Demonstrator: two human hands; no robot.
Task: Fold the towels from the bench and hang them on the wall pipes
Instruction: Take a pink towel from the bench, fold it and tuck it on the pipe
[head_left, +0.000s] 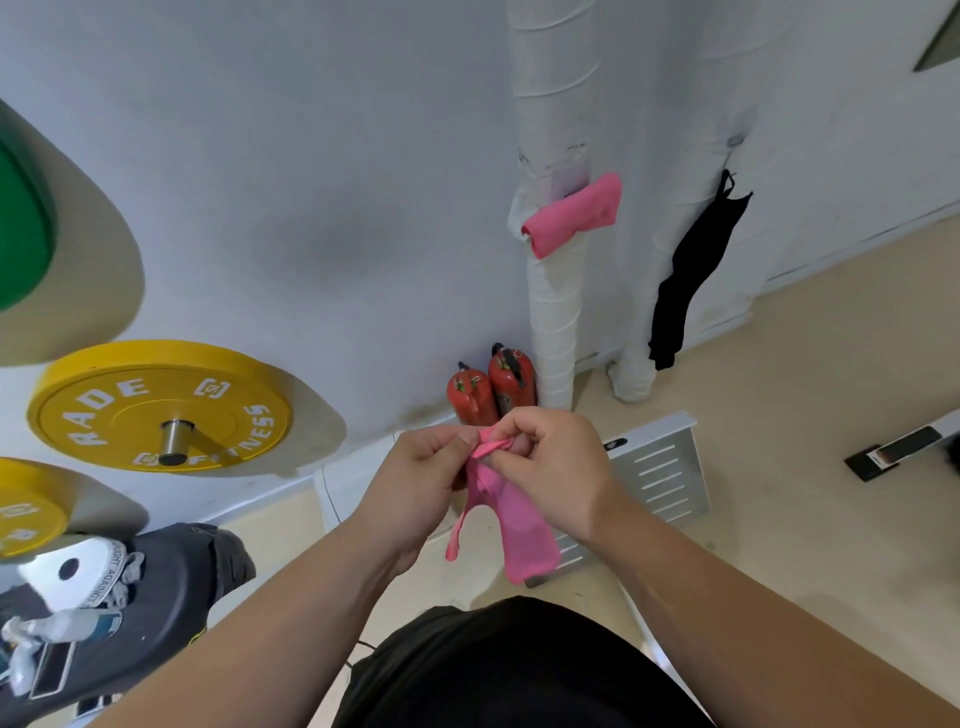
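The pink towel (511, 525) hung between your hands, low in the middle of the scene and above the floor, with its top edge bunched where the two hands met. Your left hand (421, 483) pinched that bunched edge between thumb and fingers. Your right hand (553, 467), touching the left one, gripped the same edge with curled fingers. Below your hands the cloth dropped in two parts, a narrow strip on the left and a wider flap on the right.

Farther off, against the white wall, a second pink towel (571, 215) lay folded over a fitting on the white wrapped pipe (553, 322). To the right of it, a black garment (691, 280) hung beside another wrapped pipe (636, 374). Two red fire extinguishers (511, 387) stood on the floor at the foot of the nearer pipe, just beyond your knuckles. A slatted metal panel (660, 467) lay behind your right hand.

On the left wall a yellow weight plate (156, 410) sat on a peg, with a green plate (21, 228) above it. Near left, a dark padded tabletop (166, 587) carried a spray bottle (57, 631) and a crumpled grey cloth (127, 571).
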